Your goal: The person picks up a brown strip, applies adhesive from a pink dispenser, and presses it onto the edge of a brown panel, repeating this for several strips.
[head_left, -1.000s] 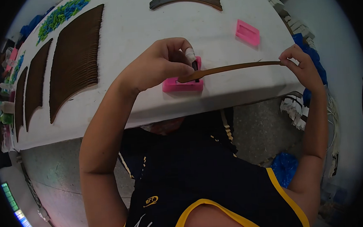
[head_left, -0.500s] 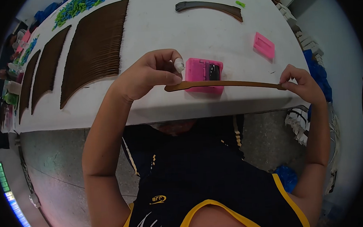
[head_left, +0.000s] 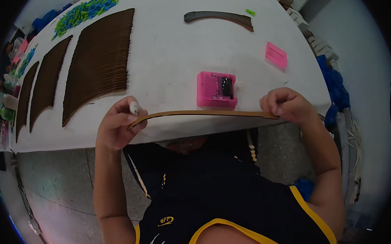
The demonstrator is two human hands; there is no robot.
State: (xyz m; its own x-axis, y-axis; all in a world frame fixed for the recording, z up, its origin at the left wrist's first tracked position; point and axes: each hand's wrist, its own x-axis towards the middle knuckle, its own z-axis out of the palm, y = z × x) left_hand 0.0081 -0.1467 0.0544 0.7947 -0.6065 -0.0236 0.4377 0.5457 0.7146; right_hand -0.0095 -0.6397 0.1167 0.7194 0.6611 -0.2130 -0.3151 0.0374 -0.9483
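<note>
A long, thin brown curved strip (head_left: 195, 112) stretches between my two hands just above the table's front edge. Its left end is pinched by my left hand (head_left: 121, 121), which has a white covering on one fingertip. Fingers of my right hand (head_left: 289, 104) are closed on the right end. Just beyond the strip sits a pink block-shaped device (head_left: 208, 90) with a glossy black part (head_left: 227, 87). Farther right lies a flat pink frame-like piece (head_left: 276, 56).
Three groups of similar brown strips (head_left: 99, 56) lie side by side on the left of the white table (head_left: 165, 57). A small stack of curved strips (head_left: 219, 19) is at the back. Green and blue small pieces (head_left: 84, 15) are heaped at the far left.
The strip has come nearer my body. My left hand has moved left and down and now grips its end; my right hand has shifted left and slightly down with it.
</note>
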